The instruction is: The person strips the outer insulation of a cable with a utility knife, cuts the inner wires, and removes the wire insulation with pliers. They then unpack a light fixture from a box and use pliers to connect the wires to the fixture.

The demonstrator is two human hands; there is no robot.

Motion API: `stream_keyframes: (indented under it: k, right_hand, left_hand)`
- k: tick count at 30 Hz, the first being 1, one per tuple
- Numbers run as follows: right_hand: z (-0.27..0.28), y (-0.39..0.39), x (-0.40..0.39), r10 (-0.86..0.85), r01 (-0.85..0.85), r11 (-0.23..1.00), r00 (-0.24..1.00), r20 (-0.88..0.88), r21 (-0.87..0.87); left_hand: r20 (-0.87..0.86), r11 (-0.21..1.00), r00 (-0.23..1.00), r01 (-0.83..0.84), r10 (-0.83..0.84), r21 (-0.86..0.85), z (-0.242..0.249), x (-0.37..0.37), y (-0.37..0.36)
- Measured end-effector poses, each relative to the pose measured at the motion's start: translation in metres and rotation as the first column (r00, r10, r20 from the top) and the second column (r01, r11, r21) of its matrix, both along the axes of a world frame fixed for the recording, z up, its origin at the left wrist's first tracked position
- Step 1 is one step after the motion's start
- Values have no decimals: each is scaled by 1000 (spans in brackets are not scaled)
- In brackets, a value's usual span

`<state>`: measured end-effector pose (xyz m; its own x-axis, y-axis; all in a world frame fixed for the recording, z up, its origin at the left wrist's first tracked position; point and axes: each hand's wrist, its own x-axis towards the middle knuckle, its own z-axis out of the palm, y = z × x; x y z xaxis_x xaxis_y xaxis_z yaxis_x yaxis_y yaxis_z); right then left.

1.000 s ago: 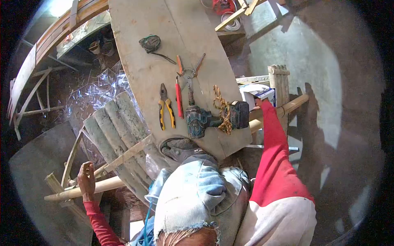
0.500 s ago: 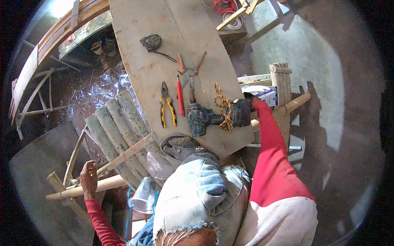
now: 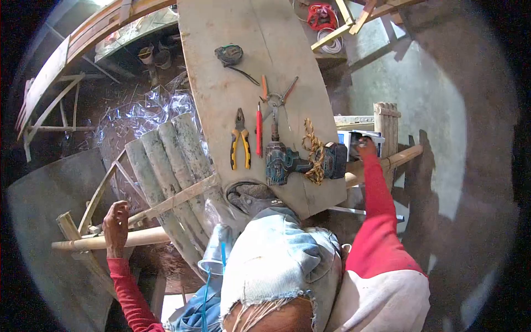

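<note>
My right hand point(image 3: 365, 147) is at the right of the board, closed on a dark object point(image 3: 357, 143) beside a white and blue box point(image 3: 376, 138). The object is too small to name. My left hand point(image 3: 116, 224) is raised at the left near a bamboo pole point(image 3: 146, 237), its fingers curled; whether it holds anything is unclear. On the board point(image 3: 213, 91) lie a tape measure point(image 3: 229, 54), orange-handled snips point(image 3: 275, 98), a red cutter point(image 3: 259, 130), yellow and black pliers point(image 3: 240, 141) and a cordless drill point(image 3: 282, 163) with rope point(image 3: 314, 155) round its handle.
A sandalled foot point(image 3: 254, 196) rests at the board's near end. Bamboo slats point(image 3: 171, 160) and a clear plastic cup point(image 3: 215, 252) are left of my leg. Curved wooden framing point(image 3: 66, 52) stands upper left, and a red bundle point(image 3: 322, 16) with coiled white cable point(image 3: 332, 41) lies beyond the board.
The view has shifted, so the board and tools sit further right and lower. My right hand has moved outward from the drill's battery, and the dark object now shows at it.
</note>
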<state>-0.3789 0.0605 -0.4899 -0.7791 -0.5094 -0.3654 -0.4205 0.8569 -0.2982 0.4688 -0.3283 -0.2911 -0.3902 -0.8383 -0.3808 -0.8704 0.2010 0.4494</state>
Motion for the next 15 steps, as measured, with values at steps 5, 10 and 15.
stream_keyframes:
  k: [5,10,15]
  right_hand:
    - [158,-62,52,154,-171,975,980,-127,-143]
    - [292,-140,105,295,-301,951,952,-86,-68]
    - [369,-230,192,534,-535,845,842,-75,19]
  left_hand:
    - [-154,1000,988,1,-2,-8,14,-67,-8]
    - [-341,955,892,283,-296,-88,47,-183,-12]
    - [-659,919,649,344,-380,-192,68,-299,3]
